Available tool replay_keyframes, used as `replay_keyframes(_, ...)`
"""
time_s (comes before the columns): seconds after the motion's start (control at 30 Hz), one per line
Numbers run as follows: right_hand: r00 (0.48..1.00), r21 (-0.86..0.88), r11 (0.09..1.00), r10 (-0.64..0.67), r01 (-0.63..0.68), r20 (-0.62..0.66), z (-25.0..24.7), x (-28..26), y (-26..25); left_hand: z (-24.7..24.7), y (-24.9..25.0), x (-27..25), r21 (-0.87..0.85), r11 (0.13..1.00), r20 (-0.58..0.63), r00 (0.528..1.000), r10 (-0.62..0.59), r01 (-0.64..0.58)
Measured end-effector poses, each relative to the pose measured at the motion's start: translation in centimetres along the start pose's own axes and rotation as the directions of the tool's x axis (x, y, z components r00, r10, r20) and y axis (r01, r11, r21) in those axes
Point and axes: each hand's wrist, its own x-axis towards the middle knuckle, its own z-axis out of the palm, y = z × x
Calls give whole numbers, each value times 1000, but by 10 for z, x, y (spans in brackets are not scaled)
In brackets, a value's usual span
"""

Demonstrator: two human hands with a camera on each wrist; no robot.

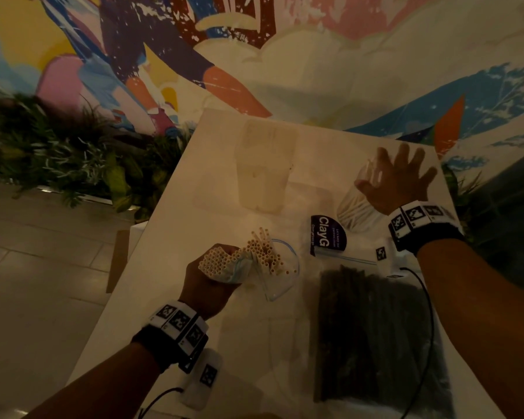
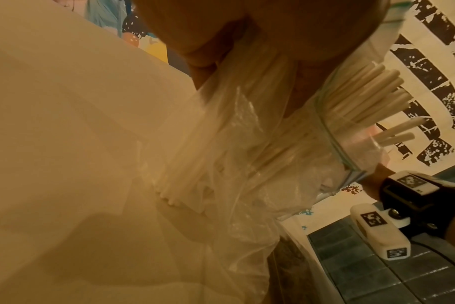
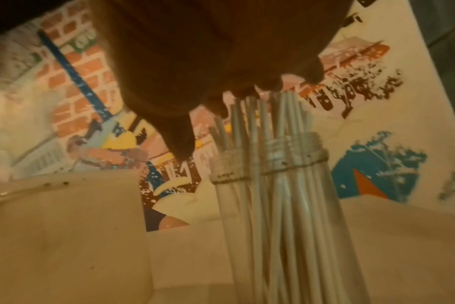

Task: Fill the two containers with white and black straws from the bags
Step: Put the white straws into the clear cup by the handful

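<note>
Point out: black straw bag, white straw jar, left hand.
black straw bag (image 1: 375, 322), head view, middle of the dark bundle.
white straw jar (image 3: 286, 205), right wrist view, clear wall below the neck.
left hand (image 1: 208, 285), head view, back of hand.

You are looking at one readable label only: "ClayG" is showing in large white letters on a dark purple card (image 1: 328, 235) that is lying on the white table (image 1: 176, 219), its smaller lines too tiny to read. The wristbands (image 1: 180, 320) are carrying black-and-white square marker patterns, not text.
</note>
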Motion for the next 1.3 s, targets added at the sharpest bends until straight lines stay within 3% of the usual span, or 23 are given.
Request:
replay_keyframes(0.07,962,114,990,-47,80,-270,-9,-16,-6,0,0,0,-18,1000,-13,1000,-2,2)
replay_keyframes(0.13,906,290,914,-157,284,-393,-16,-42,-21,-1,-3,1,-19,1000,-6,1000,-15,15)
replay_keyframes(0.2,904,524,738,-322,425,-280,-13,-79,-44,-1,-5,1,-22,999,-1,999,-42,42)
replay_keyframes(0.27,857,724,554,-505,411,-100,-3,-119,-67,-2,-6,3,-28,998,-8,999,-53,52)
replay_keyframes(0.33,786,814,466,-617,345,20,10,-147,-84,-2,-3,4,-26,999,8,1000,-24,25)
replay_keyframes(0.4,771,814,476,-635,334,55,21,-158,-95,-2,1,4,-22,1000,38,999,5,-4)
replay_keyframes(0.57,800,809,478,-600,341,18,32,-153,-112,-2,3,6,127,990,105,993,54,-68)
replay_keyframes(0.67,811,810,462,-585,361,-27,37,-152,-118,-3,8,8,22,998,198,978,60,-65)
replay_keyframes(0.77,825,820,418,-554,390,-111,39,-153,-120,0,9,10,217,974,295,956,-7,-60)
replay_keyframes(0.9,850,871,322,-495,371,-180,39,-157,-120,2,2,8,337,941,207,975,-78,4)
replay_keyframes(1.07,870,833,384,-447,398,-209,43,-156,-117,2,3,11,329,932,207,975,83,-149)
replay_keyframes(1.3,893,805,430,-369,409,-257,45,-154,-121,9,16,18,237,963,108,988,105,-129)
